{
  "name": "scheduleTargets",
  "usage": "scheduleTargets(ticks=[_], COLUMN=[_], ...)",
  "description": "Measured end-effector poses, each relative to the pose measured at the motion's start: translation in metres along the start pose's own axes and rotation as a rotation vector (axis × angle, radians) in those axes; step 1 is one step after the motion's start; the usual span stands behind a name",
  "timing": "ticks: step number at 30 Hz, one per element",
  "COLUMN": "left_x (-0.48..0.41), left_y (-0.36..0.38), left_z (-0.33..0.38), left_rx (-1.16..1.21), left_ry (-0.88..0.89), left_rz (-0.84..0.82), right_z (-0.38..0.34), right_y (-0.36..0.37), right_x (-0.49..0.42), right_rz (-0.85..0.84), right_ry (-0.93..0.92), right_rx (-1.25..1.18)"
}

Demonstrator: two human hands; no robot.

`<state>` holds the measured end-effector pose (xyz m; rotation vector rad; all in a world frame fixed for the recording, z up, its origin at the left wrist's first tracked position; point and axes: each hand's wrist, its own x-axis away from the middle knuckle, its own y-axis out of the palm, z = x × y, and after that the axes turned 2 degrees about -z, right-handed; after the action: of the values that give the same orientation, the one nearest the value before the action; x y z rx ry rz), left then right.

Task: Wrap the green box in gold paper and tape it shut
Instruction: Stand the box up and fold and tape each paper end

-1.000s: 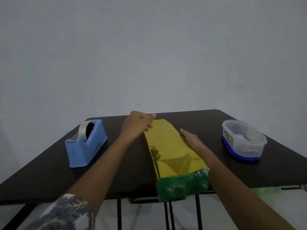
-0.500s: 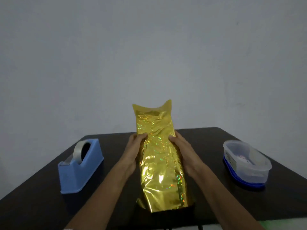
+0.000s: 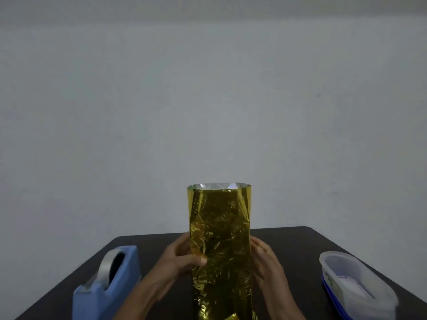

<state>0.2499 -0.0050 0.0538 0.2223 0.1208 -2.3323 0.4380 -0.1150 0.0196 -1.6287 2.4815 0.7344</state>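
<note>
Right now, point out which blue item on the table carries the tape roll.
The solid blue dispenser left of the gold paper, grey roll in its top; the other is a clear tub with a blue base.

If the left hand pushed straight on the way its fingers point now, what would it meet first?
The gold paper: the left hand points right and away and grips it at its left edge, so nothing lies between. What is behind the paper is hidden.
</note>
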Motion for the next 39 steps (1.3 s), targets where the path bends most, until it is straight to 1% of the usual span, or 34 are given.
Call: scheduleTargets(ticks=[3,5,9,14,22,28,32,36,39], left_x=[-0.001,-0.002,-0.001,0.005,0.01,0.011,0.012,0.012,0.014], left_y=[0.001,0.0,0.0,0.001,0.0,-0.002,-0.002,-0.003,0.0], left_z=[0.004,0.004,0.004,0.006,0.009,0.012,0.011,0.011,0.012], left_rx=[-0.032,-0.051,-0.093,-0.139,-0.209,-0.247,-0.254,-0.25,-0.239], left_ry=[0.012,0.015,0.024,0.045,0.062,0.073,0.085,0.1,0.11], left_rz=[-0.005,-0.009,-0.006,-0.026,-0.049,-0.067,-0.06,-0.062,-0.073], right_z=[-0.02,-0.034,-0.049,-0.064,-0.1,-0.105,-0.1,-0.098,-0.099], right_y=[0.006,0.01,0.015,0.016,0.02,0.021,0.026,0.028,0.031], right_x=[-0.003,-0.009,-0.016,-0.022,-0.026,-0.036,-0.043,-0.05,-0.048], right_rz=[0.05,0.041,0.008,-0.023,-0.27,-0.409,-0.505,-0.497,-0.486], right_ry=[-0.106,-0.152,-0.201,-0.127,-0.097,-0.048,-0.057,-0.015,-0.022], right_rx=[0.028,0.034,0.151,0.281,0.62,0.728,0.731,0.827,0.849])
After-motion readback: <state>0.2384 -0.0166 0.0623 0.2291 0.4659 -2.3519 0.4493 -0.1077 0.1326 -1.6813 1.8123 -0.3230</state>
